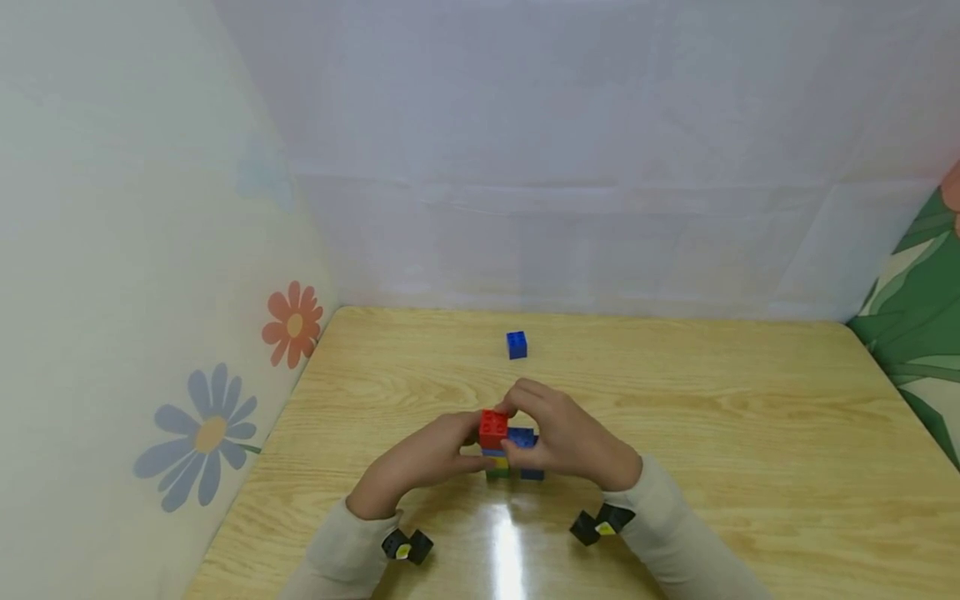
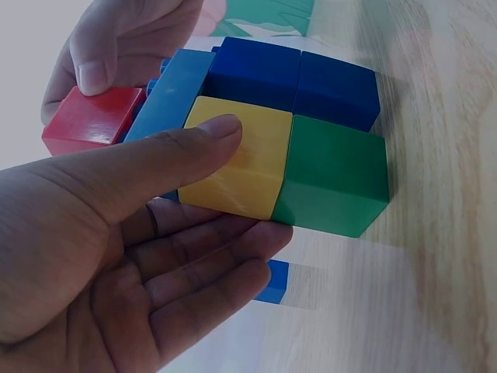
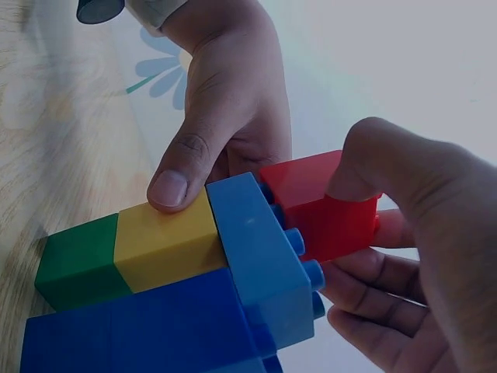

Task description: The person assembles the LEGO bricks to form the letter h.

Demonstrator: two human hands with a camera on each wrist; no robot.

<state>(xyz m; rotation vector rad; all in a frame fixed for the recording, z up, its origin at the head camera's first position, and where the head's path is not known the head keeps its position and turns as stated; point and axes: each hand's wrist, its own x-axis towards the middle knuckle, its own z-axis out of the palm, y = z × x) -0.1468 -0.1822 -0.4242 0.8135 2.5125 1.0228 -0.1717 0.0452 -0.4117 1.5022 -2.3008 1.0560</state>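
In the head view, both hands meet at a small stack of toy building bricks on the table. My left hand (image 1: 427, 454) pinches a yellow brick (image 2: 241, 179), thumb on one face and fingers behind. Below the yellow brick is a green brick (image 2: 334, 175), its lower end at the tabletop. A longer light blue brick (image 3: 260, 256) lies across the top of the yellow one. My right hand (image 1: 566, 433) pinches a red brick (image 1: 493, 428) at one end of the studded light blue brick; whether it is fully seated I cannot tell. Dark blue bricks (image 2: 260, 74) stand beside the yellow-green column.
A single blue brick (image 1: 517, 345) lies farther back on the wooden table (image 1: 712, 400). A white cloth backdrop (image 1: 562, 242) rises behind the table's far edge. At the left is a wall with printed flowers (image 1: 210, 435).
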